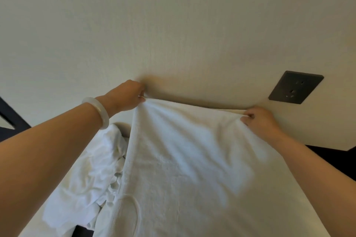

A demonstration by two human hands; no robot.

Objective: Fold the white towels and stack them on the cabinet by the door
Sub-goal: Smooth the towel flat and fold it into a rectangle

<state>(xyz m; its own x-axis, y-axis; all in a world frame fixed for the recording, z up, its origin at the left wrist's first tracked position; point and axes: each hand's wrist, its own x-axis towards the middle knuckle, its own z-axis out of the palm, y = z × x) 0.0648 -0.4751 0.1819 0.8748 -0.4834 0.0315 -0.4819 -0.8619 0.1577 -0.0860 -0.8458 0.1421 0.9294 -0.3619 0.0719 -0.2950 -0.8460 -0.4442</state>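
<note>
Two corners pinched, one white terry towel (183, 159) spread wide.
Left hand (127, 96) pinches the ten-o'clock corner, right hand (260, 121) the two-o'clock; length hangs toward six.

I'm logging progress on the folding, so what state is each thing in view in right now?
towel: held up spread out by its two top corners, not yet folded.
left hand: pinches the towel's left corner.
right hand: pinches the towel's right corner.
towel pile: crumpled, unfolded.
wall socket: nothing plugged in.
</note>
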